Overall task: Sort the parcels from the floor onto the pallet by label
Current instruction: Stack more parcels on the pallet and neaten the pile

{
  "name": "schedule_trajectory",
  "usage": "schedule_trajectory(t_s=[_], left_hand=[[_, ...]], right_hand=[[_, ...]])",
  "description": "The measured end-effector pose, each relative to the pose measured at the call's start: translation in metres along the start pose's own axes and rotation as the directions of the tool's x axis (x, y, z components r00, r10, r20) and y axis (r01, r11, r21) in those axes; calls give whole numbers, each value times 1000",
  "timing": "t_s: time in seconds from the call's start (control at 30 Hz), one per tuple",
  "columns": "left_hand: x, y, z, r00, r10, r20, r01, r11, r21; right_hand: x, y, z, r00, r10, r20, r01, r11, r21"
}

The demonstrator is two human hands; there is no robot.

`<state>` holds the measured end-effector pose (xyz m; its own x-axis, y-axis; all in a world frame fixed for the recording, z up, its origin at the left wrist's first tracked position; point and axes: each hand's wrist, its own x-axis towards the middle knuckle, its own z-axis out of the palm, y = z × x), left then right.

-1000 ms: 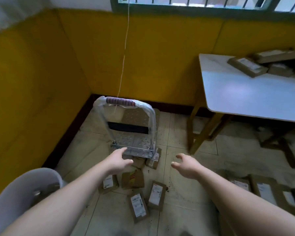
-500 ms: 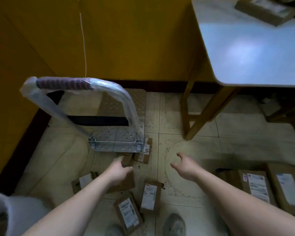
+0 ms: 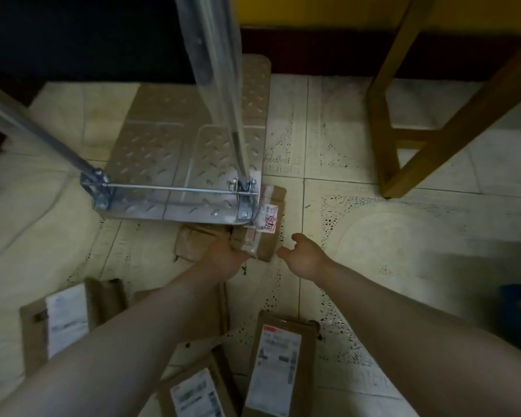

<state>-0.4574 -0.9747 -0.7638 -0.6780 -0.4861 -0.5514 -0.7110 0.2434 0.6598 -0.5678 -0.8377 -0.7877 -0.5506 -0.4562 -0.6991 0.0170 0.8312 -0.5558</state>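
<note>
The pallet is a metal platform trolley (image 3: 178,164) on the tiled floor, its deck bare. A brown parcel with a red-stamped label (image 3: 266,224) lies against the trolley's near right corner, and a plain brown parcel (image 3: 191,242) lies just left of it. My left hand (image 3: 224,258) rests where these two parcels meet; its fingers are hidden, so a grip is not visible. My right hand (image 3: 304,257) hovers open just right of the labelled parcel, not touching it. More labelled parcels lie nearer to me: one at the left (image 3: 63,320), two at the bottom (image 3: 277,365) (image 3: 196,395).
The trolley's plastic-wrapped handle tubes (image 3: 220,85) rise in front of me. Wooden table legs (image 3: 403,115) stand at the right, by the dark skirting and yellow wall. A blue object (image 3: 518,314) sits at the right edge.
My view has dropped and moved closer to the floor. Both hands have reached down to the parcels at the trolley's near right corner; the left hand now touches them.
</note>
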Motion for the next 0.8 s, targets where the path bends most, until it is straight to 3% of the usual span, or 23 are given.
schedule_trajectory(t_s=[0.17, 0.33, 0.43, 0.6, 0.8], left_hand=[[40, -29, 27, 998, -8, -66, 5, 999, -52], [58, -36, 40, 981, -184, -59, 180, 982, -61], [50, -40, 46, 962, -272, 19, 272, 952, -137], [24, -32, 55, 959, -271, 87, 285, 917, -279], [-69, 30, 33, 914, -358, 193, 406, 828, -387]], right_hand=[[46, 16, 29, 1000, -8, -11, 9, 996, 93], [54, 18, 44, 996, -75, 49, 55, 943, 327], [44, 23, 47, 999, -21, 33, 7, 932, 363], [9, 36, 40, 996, 83, 29, -88, 932, 351], [-97, 5, -7, 969, 245, 41, -229, 820, 524]])
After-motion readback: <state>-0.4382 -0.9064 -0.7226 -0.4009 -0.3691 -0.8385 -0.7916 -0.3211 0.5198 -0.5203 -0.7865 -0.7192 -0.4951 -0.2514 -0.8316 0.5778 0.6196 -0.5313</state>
